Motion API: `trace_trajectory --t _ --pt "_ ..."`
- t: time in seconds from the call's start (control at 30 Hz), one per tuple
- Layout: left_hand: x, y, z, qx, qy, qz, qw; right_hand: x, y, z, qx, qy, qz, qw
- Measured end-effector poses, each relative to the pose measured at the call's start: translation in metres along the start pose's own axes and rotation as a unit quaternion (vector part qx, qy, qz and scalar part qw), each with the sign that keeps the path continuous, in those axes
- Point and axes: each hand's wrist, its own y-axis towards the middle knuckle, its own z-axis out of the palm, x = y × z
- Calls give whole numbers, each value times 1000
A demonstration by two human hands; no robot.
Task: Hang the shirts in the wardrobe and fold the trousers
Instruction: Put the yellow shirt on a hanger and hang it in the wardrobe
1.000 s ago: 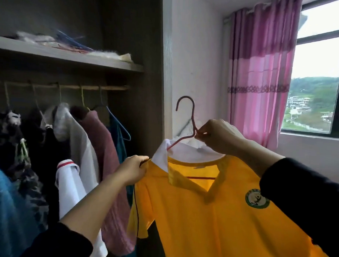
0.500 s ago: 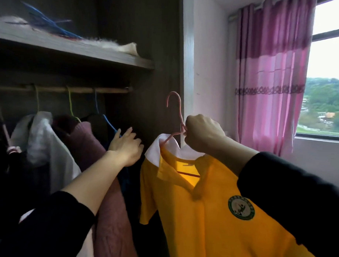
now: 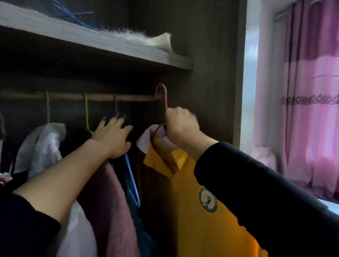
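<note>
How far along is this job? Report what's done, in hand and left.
Done: other clothes hang on the rail. In hand: the right hand grips the pink hanger carrying the yellow shirt, its hook at the rail's right end, seating unclear; the left hand presses those clothes aside. Left: release the hanger; no trousers are in view.
</note>
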Motion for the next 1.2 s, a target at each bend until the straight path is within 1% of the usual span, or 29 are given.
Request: trace_trajectory --t 0.1,0.2,0.3,0.4,0.47,0.63,0.77,0.87,1.0,1.1,1.2 --pt "12 25 -3 -61 -11 -40 997 8 36 14 2 -15 -15 1000" --pt "23 48 -1 -131 7 -73 989 15 68 28 -39 -18 -35 998" --pt "28 56 1 -155 7 -87 984 20 91 37 -56 18 -44 997" --pt "26 60 7 -182 29 -88 979 23 98 50 -40 65 -60 995" --pt "26 62 10 -193 35 -92 976 26 102 65 -27 84 -62 994" --pt "27 59 9 -202 12 -81 976 27 98 89 19 107 -38 993" --pt "25 51 4 -170 -22 -80 982 23 92 90 36 100 -41 994" --pt "20 38 -1 -140 -57 -84 985 21 80 83 32 76 -31 996" --pt "7 5 -6 -136 -96 -86 982 13 41 70 -31 79 -38 996" --pt "-5 -30 -8 -179 -134 -61 973 6 -6 61 -61 115 -50 990" --pt "-25 -68 -6 -207 -208 -33 955 -2 -66 56 -75 135 -67 986"
